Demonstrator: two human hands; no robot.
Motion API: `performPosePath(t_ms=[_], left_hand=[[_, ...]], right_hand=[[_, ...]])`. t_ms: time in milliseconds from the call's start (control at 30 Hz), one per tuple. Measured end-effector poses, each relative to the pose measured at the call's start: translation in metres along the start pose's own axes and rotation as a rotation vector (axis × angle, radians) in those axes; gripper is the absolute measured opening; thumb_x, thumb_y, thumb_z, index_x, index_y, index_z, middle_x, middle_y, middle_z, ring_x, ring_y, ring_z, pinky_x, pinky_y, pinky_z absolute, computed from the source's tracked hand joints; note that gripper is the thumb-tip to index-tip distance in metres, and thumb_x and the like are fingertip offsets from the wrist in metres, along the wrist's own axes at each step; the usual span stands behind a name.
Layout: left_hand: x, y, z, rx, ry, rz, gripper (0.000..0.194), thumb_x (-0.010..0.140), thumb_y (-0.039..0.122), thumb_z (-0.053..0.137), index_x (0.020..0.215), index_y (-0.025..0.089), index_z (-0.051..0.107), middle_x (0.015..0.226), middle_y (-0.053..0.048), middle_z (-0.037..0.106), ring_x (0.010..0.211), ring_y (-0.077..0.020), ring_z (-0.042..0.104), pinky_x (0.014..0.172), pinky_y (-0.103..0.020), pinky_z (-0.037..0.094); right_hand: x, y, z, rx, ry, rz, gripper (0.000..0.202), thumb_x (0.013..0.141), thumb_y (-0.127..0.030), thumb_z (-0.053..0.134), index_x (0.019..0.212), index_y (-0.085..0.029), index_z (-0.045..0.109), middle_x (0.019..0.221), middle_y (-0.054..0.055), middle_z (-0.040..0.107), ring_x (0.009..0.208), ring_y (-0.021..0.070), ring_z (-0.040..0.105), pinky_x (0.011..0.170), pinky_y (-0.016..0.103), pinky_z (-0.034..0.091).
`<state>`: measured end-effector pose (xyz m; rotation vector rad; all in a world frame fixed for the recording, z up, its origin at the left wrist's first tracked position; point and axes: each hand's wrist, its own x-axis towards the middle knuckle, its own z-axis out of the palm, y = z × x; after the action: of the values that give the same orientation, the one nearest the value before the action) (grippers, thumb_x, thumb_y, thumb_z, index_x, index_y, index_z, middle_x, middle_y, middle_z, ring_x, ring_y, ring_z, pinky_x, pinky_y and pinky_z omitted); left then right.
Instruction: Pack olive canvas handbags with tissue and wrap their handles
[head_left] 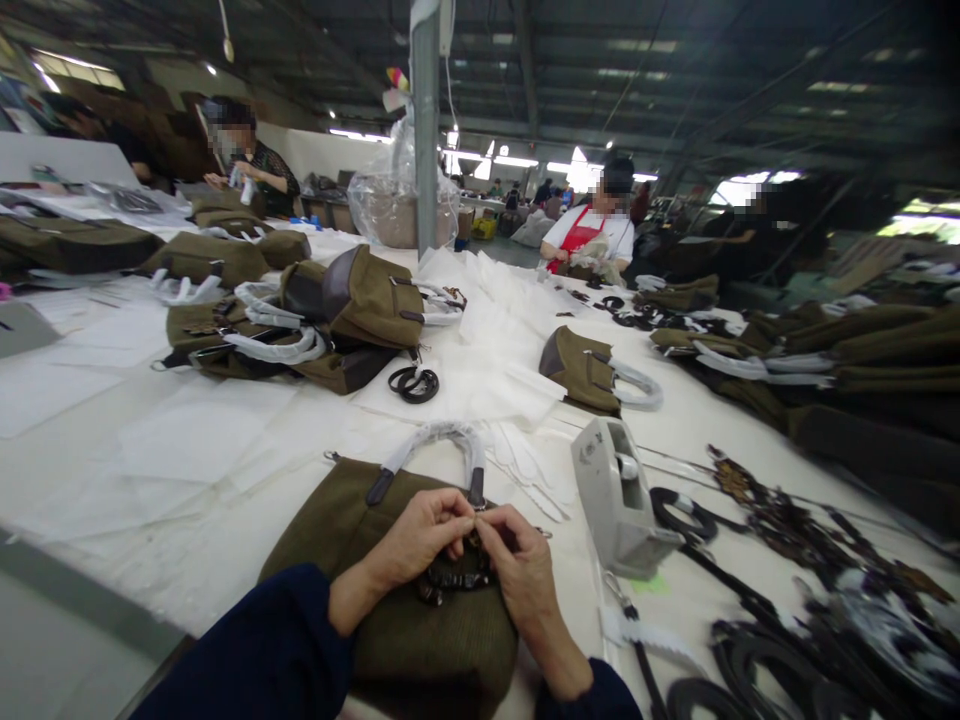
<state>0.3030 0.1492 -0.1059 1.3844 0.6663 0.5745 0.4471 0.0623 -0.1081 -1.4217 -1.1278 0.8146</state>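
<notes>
An olive-green handbag (pixel 322 515) with dark trim lies on the white table in front of me. Its handle (pixel 448 432) is wrapped in white film and arches away from me. Both my left hand (pixel 427 535) and my right hand (pixel 517 555) are closed in a pinch, fingertips meeting near the right handle base. Whatever sits between the fingertips is too small to make out. Just below them a dark, shiny beaded-looking charm (pixel 457 578) rests against the bag's front, partly covered by my fingers.
A grey tape dispenser (pixel 619 500) stands at right, beside black coiled straps (pixel 757 650) and a heap of dark charms (pixel 780 510). A white glove (pixel 517 455) lies behind my bag. Further back are stacked olive bags (pixel 360 310), paper sheets (pixel 187 430) and a co-worker in a red apron (pixel 581 235).
</notes>
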Motion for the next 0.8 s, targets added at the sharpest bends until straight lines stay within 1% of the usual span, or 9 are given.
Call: performPosePath(t_ms=[100,167,233,300,367,467,567,667,800], left_hand=[[0.002,-0.002,0.000,-0.032,0.016,0.006,0.025,0.083,0.037,0.068,0.087,0.013,0.060,0.064,0.002,0.059,0.054,-0.0096,0.055,0.054,-0.021,0.046],[-0.001,0.002,0.000,-0.033,0.046,0.031,0.029,0.083,0.036,0.067,0.102,0.014,0.059,0.074,0.000,0.062,0.059,-0.0106,0.057,0.058,-0.023,0.048],[-0.007,0.010,-0.001,0.039,0.134,0.080,0.042,0.083,0.032,0.067,0.120,0.018,0.053,0.092,-0.003,0.065,0.074,-0.0137,0.062,0.070,-0.027,0.051],[-0.015,0.018,-0.002,0.214,0.256,0.124,0.049,0.080,0.028,0.069,0.126,0.022,0.050,0.111,-0.006,0.062,0.094,-0.0182,0.061,0.082,-0.030,0.049],[-0.025,0.024,-0.003,0.428,0.314,0.133,0.042,0.078,0.027,0.070,0.117,0.021,0.055,0.114,-0.007,0.059,0.101,-0.0215,0.057,0.085,-0.032,0.046],[-0.034,0.025,-0.002,0.670,0.251,0.100,0.025,0.075,0.030,0.071,0.097,0.021,0.061,0.096,-0.005,0.061,0.092,-0.0230,0.056,0.080,-0.033,0.043],[-0.035,0.023,0.001,0.791,0.235,0.062,0.013,0.074,0.025,0.068,0.082,0.021,0.060,0.083,-0.002,0.059,0.085,-0.0224,0.054,0.073,-0.031,0.038],[-0.032,0.031,0.004,0.667,0.215,0.032,0.007,0.078,0.025,0.062,0.079,0.019,0.058,0.078,-0.001,0.059,0.077,-0.0194,0.055,0.068,-0.029,0.038],[-0.030,0.046,0.010,0.214,0.085,-0.089,0.020,0.085,0.036,0.056,0.087,0.016,0.053,0.075,-0.001,0.062,0.060,-0.0138,0.060,0.057,-0.024,0.040]], right_hand=[[0.000,0.000,0.003,0.004,0.033,0.021,0.022,0.088,-0.040,0.062,0.086,-0.019,0.069,0.076,0.001,0.066,0.067,0.0150,0.055,0.063,0.026,0.044],[-0.001,-0.004,-0.001,-0.009,0.063,0.020,0.022,0.088,-0.039,0.061,0.095,-0.019,0.068,0.082,0.002,0.066,0.065,0.0143,0.054,0.061,0.026,0.045],[-0.002,-0.011,-0.009,-0.053,0.106,-0.004,0.023,0.087,-0.037,0.061,0.102,-0.020,0.065,0.092,0.003,0.065,0.067,0.0143,0.055,0.061,0.026,0.047],[-0.005,-0.017,-0.018,-0.153,0.086,-0.034,0.024,0.085,-0.033,0.064,0.105,-0.021,0.064,0.099,0.005,0.063,0.076,0.0168,0.059,0.063,0.027,0.049],[-0.008,-0.023,-0.026,-0.313,-0.025,-0.073,0.032,0.079,-0.026,0.070,0.110,-0.022,0.064,0.107,0.005,0.062,0.093,0.0208,0.059,0.076,0.030,0.051],[-0.011,-0.029,-0.030,-0.540,-0.167,-0.111,0.049,0.073,-0.014,0.072,0.121,-0.021,0.061,0.118,0.008,0.060,0.111,0.0247,0.053,0.098,0.037,0.045],[-0.012,-0.035,-0.029,-0.684,-0.225,-0.109,0.046,0.074,-0.011,0.069,0.119,-0.019,0.062,0.121,0.010,0.060,0.112,0.0265,0.052,0.101,0.040,0.044],[-0.011,-0.043,-0.029,-0.761,-0.301,-0.108,0.046,0.073,-0.011,0.070,0.118,-0.018,0.063,0.118,0.010,0.061,0.110,0.0282,0.053,0.098,0.042,0.046],[-0.010,-0.041,-0.032,-0.786,-0.336,-0.152,0.043,0.077,-0.011,0.068,0.120,-0.016,0.062,0.115,0.010,0.063,0.107,0.0284,0.055,0.095,0.042,0.048]])
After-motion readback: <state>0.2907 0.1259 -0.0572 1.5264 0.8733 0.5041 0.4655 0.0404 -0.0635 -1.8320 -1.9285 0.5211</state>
